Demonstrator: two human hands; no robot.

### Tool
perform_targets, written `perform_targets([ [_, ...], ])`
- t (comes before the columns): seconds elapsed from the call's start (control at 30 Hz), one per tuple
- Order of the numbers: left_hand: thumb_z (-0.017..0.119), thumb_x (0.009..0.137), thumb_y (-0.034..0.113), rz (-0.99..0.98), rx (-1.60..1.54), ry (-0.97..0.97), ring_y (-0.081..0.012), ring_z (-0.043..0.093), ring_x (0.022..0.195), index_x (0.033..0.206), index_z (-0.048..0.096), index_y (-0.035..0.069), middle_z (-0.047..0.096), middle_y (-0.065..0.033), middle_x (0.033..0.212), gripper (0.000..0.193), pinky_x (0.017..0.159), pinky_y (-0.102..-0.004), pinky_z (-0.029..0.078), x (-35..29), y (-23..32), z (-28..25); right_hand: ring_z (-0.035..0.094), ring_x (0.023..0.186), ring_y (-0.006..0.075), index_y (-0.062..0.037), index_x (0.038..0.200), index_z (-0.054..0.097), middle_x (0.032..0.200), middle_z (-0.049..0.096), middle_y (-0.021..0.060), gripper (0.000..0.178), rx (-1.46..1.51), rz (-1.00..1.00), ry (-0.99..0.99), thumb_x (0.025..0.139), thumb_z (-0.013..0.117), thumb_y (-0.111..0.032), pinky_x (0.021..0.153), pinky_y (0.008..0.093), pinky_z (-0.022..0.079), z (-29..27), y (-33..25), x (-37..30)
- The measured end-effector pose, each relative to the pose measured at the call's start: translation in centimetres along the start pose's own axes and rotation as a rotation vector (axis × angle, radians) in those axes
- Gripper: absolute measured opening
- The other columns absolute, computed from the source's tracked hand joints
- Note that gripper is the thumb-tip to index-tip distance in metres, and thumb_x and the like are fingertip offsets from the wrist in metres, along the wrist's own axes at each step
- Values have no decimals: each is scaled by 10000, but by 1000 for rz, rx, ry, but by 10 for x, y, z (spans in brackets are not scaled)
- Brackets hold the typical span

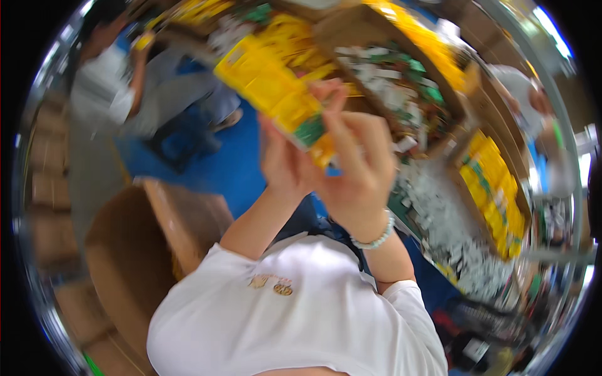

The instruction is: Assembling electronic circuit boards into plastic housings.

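Note:
A long yellow packet [269, 84] with a green patch near its lower end is held up in front of me, tilted from upper left to lower right. My left hand [282, 160] is closed around its lower part from beneath. My right hand [367, 166], with a bead bracelet at the wrist, has its bent fingers against the green-patched end. Motion blurs both hands, and the packet covers some fingertips. Behind the packet, more yellow packets [295, 41] lie in a heap on the work surface.
A cardboard box [433, 81] of small white and green pieces stands at the back right. Beside it, another box holds yellow packets [492, 188]. Small pale pieces [445, 213] cover the table at right. An open carton [119, 241] is at my left. Other people sit far left and far right.

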State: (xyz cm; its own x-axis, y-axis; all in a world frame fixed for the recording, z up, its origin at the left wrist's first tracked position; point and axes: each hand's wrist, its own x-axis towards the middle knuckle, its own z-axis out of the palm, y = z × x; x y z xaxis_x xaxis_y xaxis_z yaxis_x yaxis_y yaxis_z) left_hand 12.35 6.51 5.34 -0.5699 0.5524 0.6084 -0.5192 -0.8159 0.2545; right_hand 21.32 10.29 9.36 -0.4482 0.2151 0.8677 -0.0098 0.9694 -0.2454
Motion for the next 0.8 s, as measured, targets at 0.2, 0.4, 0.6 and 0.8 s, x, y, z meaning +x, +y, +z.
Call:
perform_targets([
  [0.2, 472, 978, 374, -299, -75, 124, -279, 385, 1321, 1434, 271, 3, 461, -139, 1327, 621, 1150, -445, 235, -41, -39, -10, 598, 774, 279, 3, 1029, 638, 915, 586, 127, 460, 94, 341, -29, 617, 794, -130, 660, 330, 507, -33, 32, -57],
  [0.4, 533, 945, 143, -665, 722, 21, -256, 555, 1145, 1312, 471, -37, 560, -178, 1243, 413, 950, -371, 459, -71, -56, -39, 612, 757, 274, 15, 904, 672, 838, 617, 135, 312, -407, 700, 179, 686, 766, -187, 695, 353, 491, -172, 117, -122],
  [0.6, 520, 949, 94, -447, 948, 382, -230, 616, 1010, 1200, 555, -41, 623, -164, 1093, 287, 891, -351, 507, -59, 22, -85, 611, 830, 308, 42, 1000, 672, 876, 631, 166, 424, -1158, 708, 369, 760, 750, -298, 764, 387, 487, -328, 184, -156],
  [0.8, 478, 987, 155, -93, 1213, 632, -243, 582, 1023, 1239, 494, -56, 574, -167, 1130, 330, 915, -339, 493, -52, 160, -111, 612, 948, 361, 41, 1049, 663, 1002, 638, 225, 483, -1153, 868, 135, 741, 768, -316, 818, 420, 486, -365, 243, -188],
])
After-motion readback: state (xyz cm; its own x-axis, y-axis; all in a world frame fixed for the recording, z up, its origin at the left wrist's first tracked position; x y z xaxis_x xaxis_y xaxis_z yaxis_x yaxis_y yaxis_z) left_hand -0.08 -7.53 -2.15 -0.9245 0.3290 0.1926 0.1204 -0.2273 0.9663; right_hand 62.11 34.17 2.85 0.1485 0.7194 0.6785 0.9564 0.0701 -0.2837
